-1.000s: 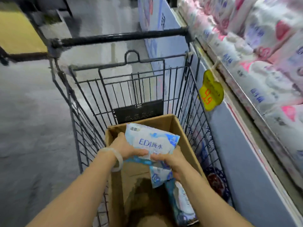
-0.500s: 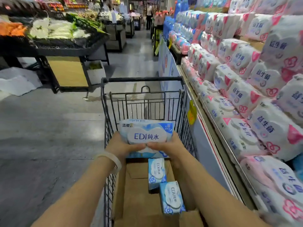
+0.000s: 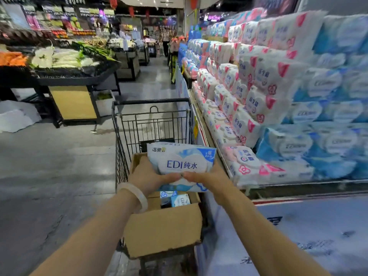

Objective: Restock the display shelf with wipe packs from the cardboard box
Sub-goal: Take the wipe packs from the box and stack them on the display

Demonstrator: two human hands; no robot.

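Note:
I hold a blue-and-white wipe pack (image 3: 182, 163) marked "EDI" flat in front of me, above the open cardboard box (image 3: 165, 228). My left hand (image 3: 148, 176) grips its left side and my right hand (image 3: 207, 179) its right side, thumbs on top. Under it more wipe packs (image 3: 179, 200) lie in the box, which sits in a wire shopping cart (image 3: 127, 136). The display shelf (image 3: 298, 185) on my right is stacked with pink-and-white packs (image 3: 245, 104) and blue packs (image 3: 326, 124) of the same kind.
A yellow price tag (image 3: 196, 129) hangs off the shelf edge beside the cart. The blue shelf front panel (image 3: 298, 236) runs along my right. Produce stands (image 3: 69, 72) with vegetables line the left side of the grey aisle floor (image 3: 49, 166).
Both hands lifted the pack up out of the box. My view rose from the box to the aisle and turned right toward the shelf.

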